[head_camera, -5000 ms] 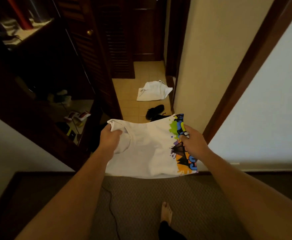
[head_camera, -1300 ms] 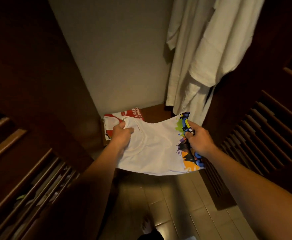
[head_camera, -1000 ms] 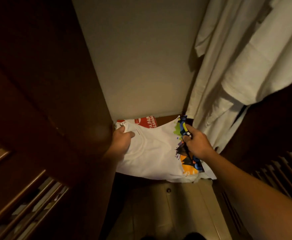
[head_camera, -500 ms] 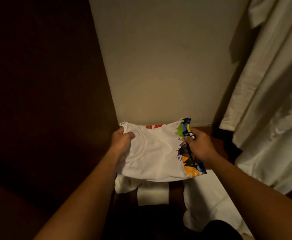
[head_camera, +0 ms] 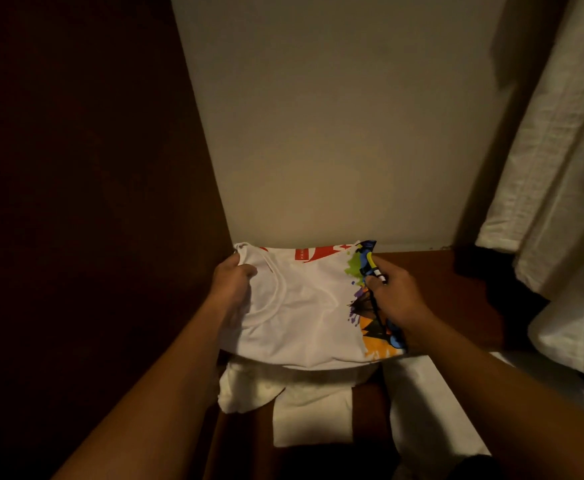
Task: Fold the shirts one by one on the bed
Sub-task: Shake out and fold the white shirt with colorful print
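Observation:
A folded white shirt (head_camera: 304, 313) with a bright multicoloured print along its right edge lies over a wooden closet shelf (head_camera: 432, 289). My left hand (head_camera: 231, 289) grips its left edge near the collar. My right hand (head_camera: 392, 299) grips the printed right edge. Under it, at the back, shows the edge of another folded shirt with red print (head_camera: 304, 252), mostly hidden.
A pale back wall (head_camera: 335, 133) rises behind the shelf, and a dark wooden side panel (head_camera: 93, 202) closes the left. White robes (head_camera: 560, 202) hang at the right. White folded cloth (head_camera: 311, 410) lies below the shelf's front edge.
I have carried the folded shirt from the room into the closet. In the last second it has come down over the red-printed shirt on the shelf, hiding most of it.

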A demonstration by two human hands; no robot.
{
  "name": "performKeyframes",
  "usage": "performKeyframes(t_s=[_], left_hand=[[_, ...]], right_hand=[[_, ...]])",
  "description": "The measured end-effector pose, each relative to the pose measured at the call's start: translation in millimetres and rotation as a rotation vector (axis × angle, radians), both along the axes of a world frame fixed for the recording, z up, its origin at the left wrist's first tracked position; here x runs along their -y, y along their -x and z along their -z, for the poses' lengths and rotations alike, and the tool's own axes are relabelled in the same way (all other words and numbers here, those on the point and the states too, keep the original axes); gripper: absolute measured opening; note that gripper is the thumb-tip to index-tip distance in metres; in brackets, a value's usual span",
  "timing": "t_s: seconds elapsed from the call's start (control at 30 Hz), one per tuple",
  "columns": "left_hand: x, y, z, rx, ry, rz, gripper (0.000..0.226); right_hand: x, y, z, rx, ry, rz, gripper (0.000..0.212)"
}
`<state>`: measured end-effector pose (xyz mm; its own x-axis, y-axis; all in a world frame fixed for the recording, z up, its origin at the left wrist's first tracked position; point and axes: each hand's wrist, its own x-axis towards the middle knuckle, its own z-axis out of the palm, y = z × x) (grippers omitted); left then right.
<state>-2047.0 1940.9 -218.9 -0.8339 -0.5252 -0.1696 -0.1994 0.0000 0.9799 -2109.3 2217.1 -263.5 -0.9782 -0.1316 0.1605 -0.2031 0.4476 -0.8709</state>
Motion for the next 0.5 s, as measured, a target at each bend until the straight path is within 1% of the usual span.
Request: performKeyframes(t_s=[0.13, 0.3, 0.4, 0.5], left_hand=[[14.3, 33.2, -17.6, -0.007, 0.051, 0.009, 0.041], [37.3, 79.9, -25.6, -0.024, 0.126, 0.015, 0.038], [47.2, 104.1, -21.1, -0.031, 0.106, 0.003, 0.038], [53.4, 121.6, -16.0, -0.025, 0.058, -0.021, 0.042]], right_hand=[[9.6, 40.9, -13.1, -0.009, -0.001, 0.018, 0.046], [28.2, 94.8, -25.5, 0.014, 0.048, 0.07, 0.048], [38.9, 114.7, -21.8, 0.006, 0.033, 0.086, 0.046], [44.7, 128.7, -10.9, 0.043, 0.027, 0.097, 0.047]])
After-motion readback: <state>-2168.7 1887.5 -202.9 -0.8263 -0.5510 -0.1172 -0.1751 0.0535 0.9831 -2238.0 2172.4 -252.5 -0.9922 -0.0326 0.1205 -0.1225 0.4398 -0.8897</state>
